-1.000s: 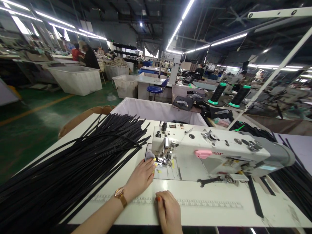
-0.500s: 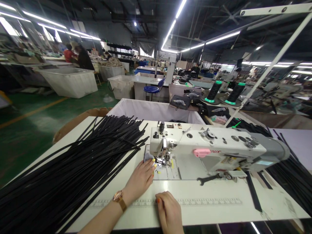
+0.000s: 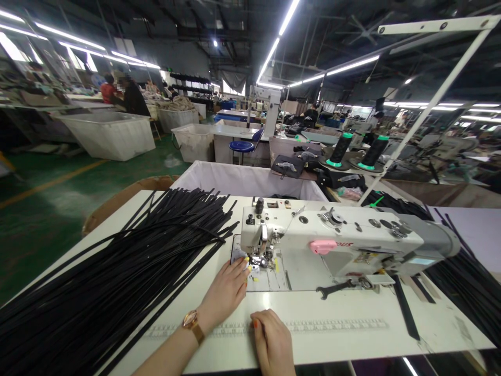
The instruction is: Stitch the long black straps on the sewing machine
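Observation:
My left hand [image 3: 229, 286], a watch on its wrist, lies on the bed of a white sewing machine [image 3: 297, 230]. Its fingers are stretched out, with the yellow-tipped ends close beside the presser foot [image 3: 256, 261]. Whatever may lie under those fingertips is hidden. Curled into a loose fist, my right hand [image 3: 273, 339] rests on the table near its front edge, with nothing showing in it. A clear ruler strip [image 3: 332, 326] runs along the tabletop on both sides of that hand. Left of the machine lies a big heap of long black straps [image 3: 129, 277].
An open-ended wrench [image 3: 334, 288] lies right of the machine bed. More black strips [image 3: 407, 308] lie at the right. Behind the table stands a lined bin [image 3: 235, 177]. Two black thread cones [image 3: 340, 150] stand by a white pole. Other people are at work far back left.
The view has shifted slightly. Both hands stay in nearly the same place, and nothing has been taken up or let go.

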Available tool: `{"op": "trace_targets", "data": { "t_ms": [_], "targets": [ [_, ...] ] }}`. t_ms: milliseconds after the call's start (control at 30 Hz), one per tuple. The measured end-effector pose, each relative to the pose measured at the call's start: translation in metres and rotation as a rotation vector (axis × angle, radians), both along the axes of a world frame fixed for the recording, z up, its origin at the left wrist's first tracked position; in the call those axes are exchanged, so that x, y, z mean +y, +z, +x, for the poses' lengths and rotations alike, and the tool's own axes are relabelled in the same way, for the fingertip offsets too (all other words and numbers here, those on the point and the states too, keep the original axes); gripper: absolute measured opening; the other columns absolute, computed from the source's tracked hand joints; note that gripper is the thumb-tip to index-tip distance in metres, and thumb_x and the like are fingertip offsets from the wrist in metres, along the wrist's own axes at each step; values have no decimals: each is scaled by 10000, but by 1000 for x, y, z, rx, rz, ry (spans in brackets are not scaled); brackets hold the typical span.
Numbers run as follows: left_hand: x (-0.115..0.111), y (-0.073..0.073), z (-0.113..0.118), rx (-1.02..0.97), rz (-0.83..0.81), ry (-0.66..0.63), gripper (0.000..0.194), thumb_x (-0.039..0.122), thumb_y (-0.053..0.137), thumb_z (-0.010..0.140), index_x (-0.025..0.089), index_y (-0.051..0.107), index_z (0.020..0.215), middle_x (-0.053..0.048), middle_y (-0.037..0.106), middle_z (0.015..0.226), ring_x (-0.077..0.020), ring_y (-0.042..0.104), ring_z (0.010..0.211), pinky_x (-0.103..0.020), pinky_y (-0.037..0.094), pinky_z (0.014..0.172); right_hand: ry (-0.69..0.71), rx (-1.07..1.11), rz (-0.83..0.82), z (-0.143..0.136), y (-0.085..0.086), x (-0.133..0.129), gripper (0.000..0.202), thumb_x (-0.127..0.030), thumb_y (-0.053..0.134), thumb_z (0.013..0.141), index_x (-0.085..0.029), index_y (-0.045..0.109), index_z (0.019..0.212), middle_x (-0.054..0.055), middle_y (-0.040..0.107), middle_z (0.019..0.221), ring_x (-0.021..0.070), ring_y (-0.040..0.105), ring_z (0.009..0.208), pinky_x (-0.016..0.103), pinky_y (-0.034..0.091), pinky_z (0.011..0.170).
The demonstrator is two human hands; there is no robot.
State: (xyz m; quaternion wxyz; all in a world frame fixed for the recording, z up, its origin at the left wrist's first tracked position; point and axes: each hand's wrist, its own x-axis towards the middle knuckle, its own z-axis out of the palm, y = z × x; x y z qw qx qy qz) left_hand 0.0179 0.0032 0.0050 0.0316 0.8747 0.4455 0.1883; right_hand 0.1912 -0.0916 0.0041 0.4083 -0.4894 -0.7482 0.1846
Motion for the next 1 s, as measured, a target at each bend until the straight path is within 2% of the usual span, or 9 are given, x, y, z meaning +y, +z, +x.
{"op": "trace_targets", "data": {
  "t_ms": [300, 533, 800, 1000],
  "targets": [
    [-7, 12, -1, -80, -38, 22, 354, 149, 457, 911, 194, 539, 1252, -79, 510, 1398, -251, 425, 1312, -515, 343, 1106, -21, 26, -2, -2, -3, -2, 180, -192, 387, 961, -234, 562, 963, 19, 628, 784, 161, 589, 722, 290, 447, 639],
    [-11, 16, -5, -180, 7, 39, 336, 150, 523, 881, 212, 564, 1209, -65, 545, 1350, -242, 462, 1273, -481, 350, 1105, -55, 71, -57, -5, -8, -3, 211, -286, 388, 968, -244, 594, 953, 33, 651, 831, 171, 624, 774, 292, 484, 709],
    [-13, 10, -9, -208, 20, 44, 337, 168, 524, 888, 211, 573, 1218, -72, 563, 1331, -251, 457, 1281, -489, 355, 1102, -61, 62, -87, -9, -2, -6, 218, -305, 385, 972, -234, 587, 937, 28, 639, 817, 163, 607, 756, 284, 459, 699],
    [-11, 0, -11, -237, 47, -29, 308, 143, 439, 900, 186, 606, 1155, -101, 621, 1207, -246, 564, 1152, -475, 441, 1039, -97, 144, -45, -7, 9, -12, 286, -316, 334, 981, -215, 584, 886, 42, 624, 839, 175, 572, 817, 309, 448, 747]
  ]
}}
